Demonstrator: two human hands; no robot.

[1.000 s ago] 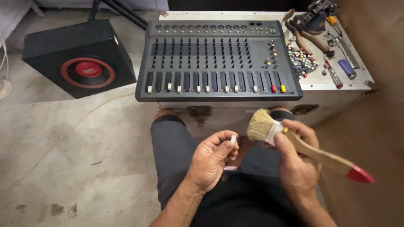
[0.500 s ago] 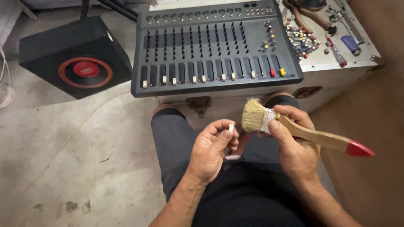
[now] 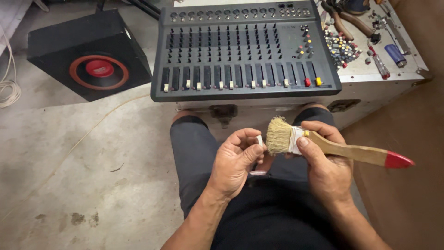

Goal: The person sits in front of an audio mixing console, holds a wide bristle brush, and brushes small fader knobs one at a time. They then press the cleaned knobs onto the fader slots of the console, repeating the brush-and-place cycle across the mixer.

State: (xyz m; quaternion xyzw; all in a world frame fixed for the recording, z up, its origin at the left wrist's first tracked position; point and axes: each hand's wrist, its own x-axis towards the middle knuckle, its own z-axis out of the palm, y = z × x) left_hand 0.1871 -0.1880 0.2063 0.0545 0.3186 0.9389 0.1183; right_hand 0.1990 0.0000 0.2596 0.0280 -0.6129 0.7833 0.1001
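Note:
My left hand [image 3: 235, 162] pinches a small white fader cap [image 3: 259, 140] between thumb and forefinger, above my lap. My right hand [image 3: 323, 159] grips a paintbrush [image 3: 323, 144] with pale bristles, a wooden handle and a red tip. The bristles touch the white cap. A second small white piece [image 3: 258, 173] lies on my lap just below the left hand. A grey audio mixer [image 3: 245, 51] with rows of knobs and sliders sits on a white case [image 3: 370, 76] in front of my knees.
A black speaker box [image 3: 88, 53] with a red cone stands on the concrete floor at the left. Pliers [image 3: 344, 21], a blue lighter [image 3: 397, 54], a screwdriver and several loose knobs [image 3: 341, 46] lie on the case to the mixer's right. A coiled cord [image 3: 9, 88] sits at far left.
The brush bristles have come closer to the white cap and now touch it. Both hands stay over my lap; the view has shifted slightly.

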